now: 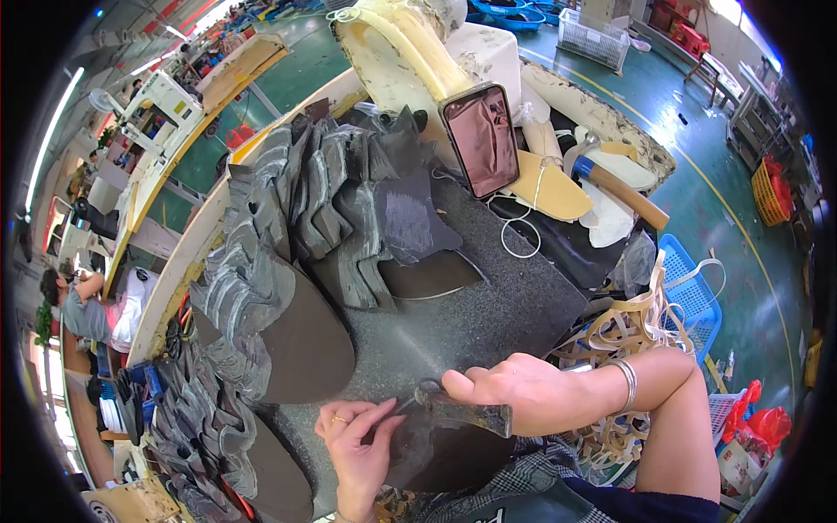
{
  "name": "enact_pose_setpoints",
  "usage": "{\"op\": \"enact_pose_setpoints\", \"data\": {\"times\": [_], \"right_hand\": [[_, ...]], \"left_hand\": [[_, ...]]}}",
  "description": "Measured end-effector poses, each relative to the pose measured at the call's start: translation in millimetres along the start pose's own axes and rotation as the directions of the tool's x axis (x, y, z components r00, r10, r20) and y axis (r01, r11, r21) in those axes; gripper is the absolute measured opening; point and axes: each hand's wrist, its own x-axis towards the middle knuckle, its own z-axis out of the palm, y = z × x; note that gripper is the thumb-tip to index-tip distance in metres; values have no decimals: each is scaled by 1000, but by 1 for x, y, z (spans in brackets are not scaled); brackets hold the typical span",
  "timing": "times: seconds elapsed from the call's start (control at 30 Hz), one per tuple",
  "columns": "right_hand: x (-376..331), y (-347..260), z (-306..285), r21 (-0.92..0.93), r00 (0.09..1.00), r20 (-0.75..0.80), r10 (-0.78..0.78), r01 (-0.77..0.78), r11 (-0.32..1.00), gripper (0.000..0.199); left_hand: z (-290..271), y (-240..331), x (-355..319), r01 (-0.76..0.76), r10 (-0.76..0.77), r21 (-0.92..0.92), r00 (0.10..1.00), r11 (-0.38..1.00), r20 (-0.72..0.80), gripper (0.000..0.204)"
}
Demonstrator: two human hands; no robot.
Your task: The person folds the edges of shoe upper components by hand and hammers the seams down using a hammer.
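My left hand point(356, 440), with a ring on one finger, pinches the edge of a dark brown, flat piece of sheet material point(462, 458) close to my body. My right hand point(523, 392) is closed above that piece. Under its fingers is a dark, worn tool point(466, 412) with a rounded end and a flared end, which looks like a hammer head; its handle is hidden. The tool's rounded end sits near my left fingertips. Beneath both hands lies a speckled grey work surface point(392, 353).
Overlapping stacks of dark cut pieces point(305, 340) cover the left side. A phone point(481, 144) leans at the back. Beside it lie tan pieces point(549, 187) and a wooden-handled tool point(623, 192). Beige strips point(615, 336) hang by a blue basket point(695, 292). A person point(85, 305) sits far left.
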Motion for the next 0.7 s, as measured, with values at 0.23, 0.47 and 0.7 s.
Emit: {"op": "enact_pose_setpoints", "data": {"times": [0.23,0.47,0.7], "right_hand": [[0,0,1,-20,1000,12,2,-2,1000,62],[-2,1,3,-32,1000,1,-2,2,999,66],[-2,3,8,-20,1000,-14,6,-7,1000,67]], "left_hand": [[1,0,-1,-26,27,22,999,999,-19,26],[3,-1,-2,-30,31,14,999,999,-30,26],[3,-2,-2,-24,23,-10,999,1000,-33,26]]}}
